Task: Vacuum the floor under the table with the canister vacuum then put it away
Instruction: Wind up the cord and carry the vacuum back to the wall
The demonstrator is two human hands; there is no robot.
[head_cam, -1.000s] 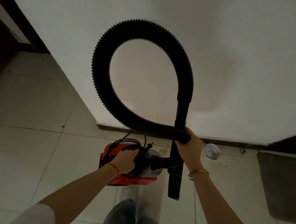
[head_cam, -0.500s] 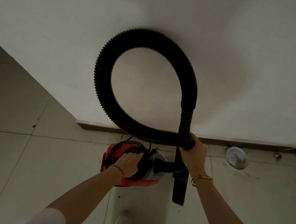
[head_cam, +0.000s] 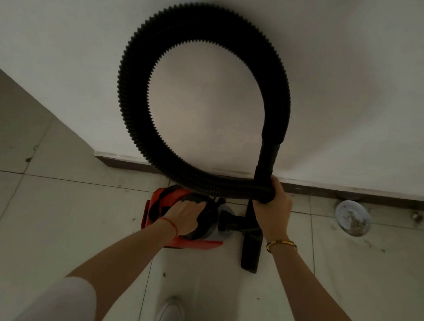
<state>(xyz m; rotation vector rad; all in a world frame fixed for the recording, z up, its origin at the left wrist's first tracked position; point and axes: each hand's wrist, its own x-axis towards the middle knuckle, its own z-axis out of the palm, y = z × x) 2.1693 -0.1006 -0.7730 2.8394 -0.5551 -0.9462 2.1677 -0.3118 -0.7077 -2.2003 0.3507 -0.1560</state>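
A small red and black canister vacuum (head_cam: 158, 229) hangs just above the tiled floor, close to a white wall. My left hand (head_cam: 185, 216) grips the black handle on its top. The black ribbed hose (head_cam: 132, 115) rises in one big loop in front of the wall. My right hand (head_cam: 274, 208) holds the hose where the loop crosses itself, together with the rigid tube. The black nozzle (head_cam: 250, 256) points down below that hand, beside the canister.
A white wall (head_cam: 344, 82) with a dark skirting board (head_cam: 126, 164) stands straight ahead; its corner ends at the left. A round floor drain cover (head_cam: 353, 218) lies at the right near the skirting. My white shoe (head_cam: 171, 313) is at the bottom on pale floor tiles.
I have stepped closer to the wall and turned a little left; the drain cover slid to the right in view. Both hands keep the same hold on handle and hose.
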